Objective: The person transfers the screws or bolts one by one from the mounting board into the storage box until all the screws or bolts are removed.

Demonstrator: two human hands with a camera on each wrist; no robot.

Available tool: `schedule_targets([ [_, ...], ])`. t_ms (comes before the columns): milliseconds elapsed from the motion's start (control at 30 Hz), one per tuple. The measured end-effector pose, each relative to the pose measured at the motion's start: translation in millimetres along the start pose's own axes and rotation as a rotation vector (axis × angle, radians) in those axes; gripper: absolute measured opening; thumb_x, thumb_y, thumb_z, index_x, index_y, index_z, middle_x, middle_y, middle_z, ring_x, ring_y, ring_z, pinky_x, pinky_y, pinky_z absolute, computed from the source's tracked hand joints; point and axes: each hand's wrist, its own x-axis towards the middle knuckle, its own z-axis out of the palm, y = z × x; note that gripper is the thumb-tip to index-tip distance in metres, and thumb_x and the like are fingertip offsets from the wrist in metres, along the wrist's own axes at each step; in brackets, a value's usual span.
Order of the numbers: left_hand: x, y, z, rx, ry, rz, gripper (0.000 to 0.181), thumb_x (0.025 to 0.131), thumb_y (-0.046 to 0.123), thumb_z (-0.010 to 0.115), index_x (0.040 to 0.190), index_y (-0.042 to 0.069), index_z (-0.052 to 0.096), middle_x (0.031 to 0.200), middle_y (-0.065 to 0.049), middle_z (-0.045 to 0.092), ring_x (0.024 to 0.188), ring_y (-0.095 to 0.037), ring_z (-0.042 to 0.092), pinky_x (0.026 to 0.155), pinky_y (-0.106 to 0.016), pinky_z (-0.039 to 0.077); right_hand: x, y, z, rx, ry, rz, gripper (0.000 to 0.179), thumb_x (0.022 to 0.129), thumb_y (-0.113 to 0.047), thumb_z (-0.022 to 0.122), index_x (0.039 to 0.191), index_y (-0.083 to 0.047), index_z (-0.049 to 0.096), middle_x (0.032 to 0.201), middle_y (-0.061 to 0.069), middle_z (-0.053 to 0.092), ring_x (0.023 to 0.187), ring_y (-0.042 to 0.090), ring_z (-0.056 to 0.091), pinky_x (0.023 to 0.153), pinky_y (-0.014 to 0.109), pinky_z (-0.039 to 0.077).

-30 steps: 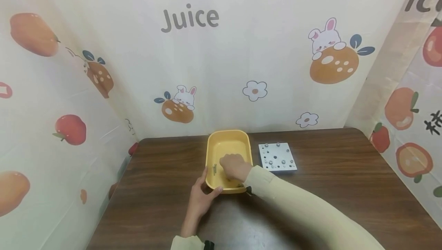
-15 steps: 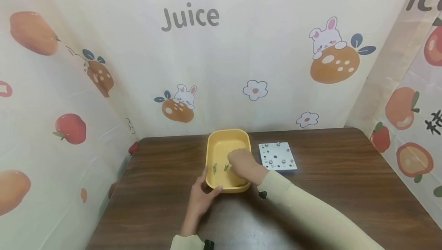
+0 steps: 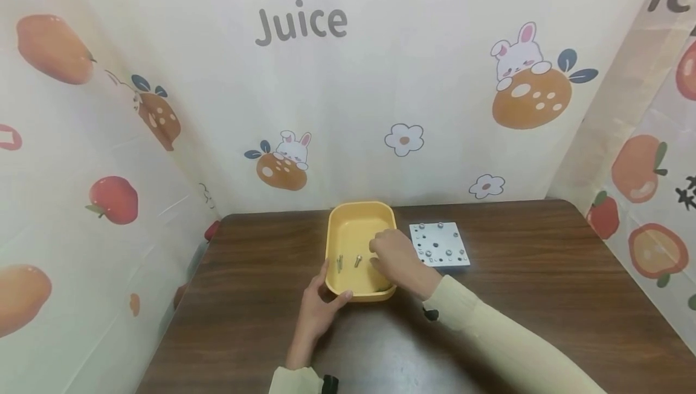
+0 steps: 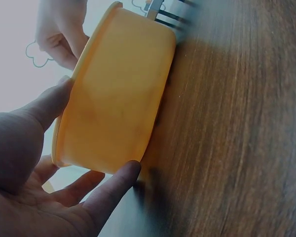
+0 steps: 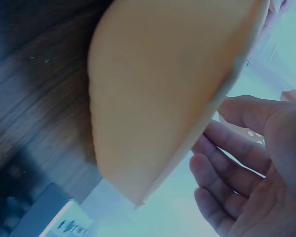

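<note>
A yellow tray [image 3: 353, 213] stands on the table near the wall. My left hand [image 3: 315, 312] grips its near-left corner, thumb on the rim and fingers along the side. My right hand [image 3: 399, 258] is over the tray's right side, fingers loosely bent and thumb apart from them; no held thing shows. In the right wrist view, the rim hides some of its fingertips. A short bolt [image 3: 357, 261] lies in the tray, left of the right hand. Thin screws [image 3: 339, 264] lie farther left inside it. Something small and dark [image 3: 383, 289] is partly visible at its near-right corner.
Just right of the tray is a pale metal plate [image 3: 439, 243] with holes and several bolts in it. The brown wooden table [image 3: 261, 261] meets a printed curtain [image 3: 348, 98] at its back edge. More curtain hangs on both sides.
My right hand has moved right inside the tray, uncovering the short bolt, and its thumb now shows apart from the fingers. My left hand stays on the tray's corner.
</note>
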Motion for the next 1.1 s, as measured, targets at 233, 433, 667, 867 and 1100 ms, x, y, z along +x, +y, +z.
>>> schedule_targets([
  [233,0.5,1.8,0.4,-0.019,0.001,-0.001,0.094,0.087,0.025,0.088,0.165,0.011,0.038,0.158,-0.027,0.048,0.142,-0.046,0.050,0.117,-0.062,0.040,-7.2,5.7,1.2,0.012,0.071,-0.014,0.013,0.083,-0.015,0.087,0.091,-0.006,0.080,0.088,0.008,0.073,0.084,0.030,0.067,0.083,0.047,0.055],
  [433,-1.0,1.4,-0.2,-0.018,-0.004,0.002,0.094,0.087,0.024,0.089,0.165,0.012,0.037,0.157,-0.027,0.048,0.141,-0.046,0.051,0.116,-0.062,0.041,-12.9,7.7,0.9,0.031,0.097,0.010,0.015,0.083,-0.015,0.088,0.093,-0.006,0.080,0.091,0.008,0.074,0.086,0.029,0.067,0.083,0.045,0.055],
  [667,-1.6,0.9,-0.3,-0.027,-0.004,0.001,0.094,0.087,0.024,0.089,0.165,0.013,0.038,0.158,-0.026,0.048,0.141,-0.046,0.052,0.116,-0.062,0.041,-18.9,11.5,0.0,0.052,0.151,0.014,0.015,0.083,-0.013,0.088,0.093,-0.006,0.080,0.090,0.007,0.074,0.086,0.030,0.067,0.081,0.045,0.056],
  [867,-1.0,0.4,0.0,-0.029,0.001,0.001,0.095,0.087,0.024,0.089,0.165,0.014,0.038,0.160,-0.026,0.046,0.144,-0.046,0.049,0.118,-0.062,0.039,-23.0,14.7,-0.7,0.048,0.154,0.018,0.015,0.083,-0.013,0.088,0.094,-0.006,0.080,0.090,0.007,0.074,0.083,0.028,0.066,0.078,0.043,0.055],
  [1100,-1.0,1.2,0.1,-0.029,0.007,-0.005,0.095,0.086,0.024,0.089,0.165,0.014,0.038,0.162,-0.025,0.045,0.147,-0.047,0.045,0.120,-0.064,0.035,-27.5,18.6,1.0,0.060,0.155,0.033,0.016,0.083,-0.014,0.087,0.095,-0.006,0.080,0.092,0.006,0.074,0.086,0.028,0.066,0.081,0.044,0.055],
])
